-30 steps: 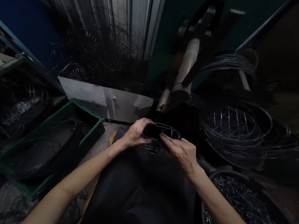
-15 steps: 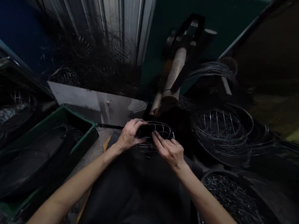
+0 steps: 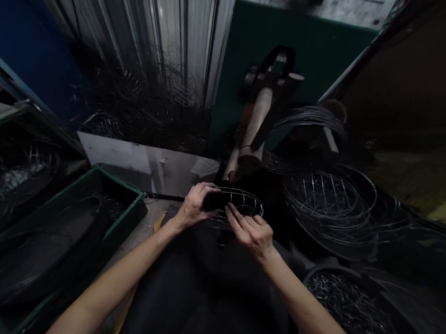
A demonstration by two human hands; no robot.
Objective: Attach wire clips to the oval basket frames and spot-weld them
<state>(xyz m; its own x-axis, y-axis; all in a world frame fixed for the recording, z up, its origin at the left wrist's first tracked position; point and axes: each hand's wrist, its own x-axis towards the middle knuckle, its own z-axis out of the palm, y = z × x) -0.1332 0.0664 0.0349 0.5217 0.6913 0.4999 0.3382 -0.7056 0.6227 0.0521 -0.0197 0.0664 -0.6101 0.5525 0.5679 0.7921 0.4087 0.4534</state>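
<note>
A small round wire cage sits low in the middle of the view, just in front of a machine arm. My left hand grips its left rim, fingers curled over the top ring. My right hand rests against the near side of the wire cage, fingertips on its wires. Both forearms reach in over my dark lap.
A green crate with dark hoops stands at the left. A stack of larger wire cages lies at the right, and a round tub of small wire pieces sits at lower right. Tangled wire piles up against the corrugated wall behind.
The view has tilted up slightly. My right hand has slid left along the wire cage's near side. My left hand keeps its grip.
</note>
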